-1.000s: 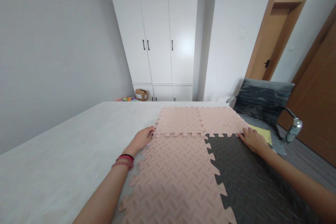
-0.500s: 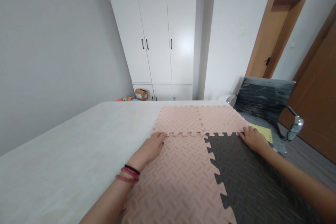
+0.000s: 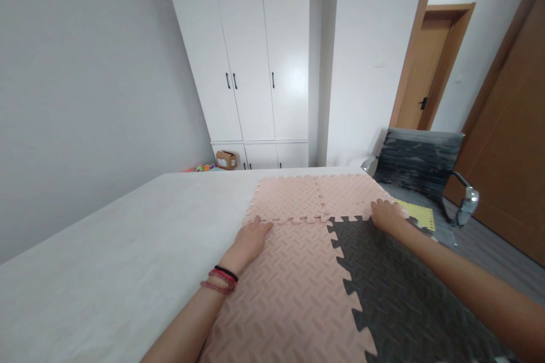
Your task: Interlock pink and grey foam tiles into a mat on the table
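Two pink foam mat tiles (image 3: 283, 195) lie side by side at the far end of a pale surface. A nearer pink foam tile (image 3: 293, 289) sits against their edge, with a dark grey foam tile (image 3: 409, 289) beside it on the right; toothed edges meet along the seams. My left hand (image 3: 250, 239) rests open on the nearer pink tile's far left corner, fingers forward at the seam. My right hand (image 3: 386, 215) presses on the seam between the dark tile and the far right pink tile, fingers bent downward and apart. Its thumb is hidden.
The pale surface (image 3: 128, 261) stretches to the left of the tiles. At the right stands a chair (image 3: 419, 167) with a yellow sheet (image 3: 417, 214) on its seat. A white wardrobe (image 3: 251, 68) and a cardboard box (image 3: 226, 160) stand beyond the far edge.
My right hand has shifted left along the seam and its fingers have bent more. My left hand stays at the pink tile's corner, its fingers slightly more spread. The view has tilted slightly.
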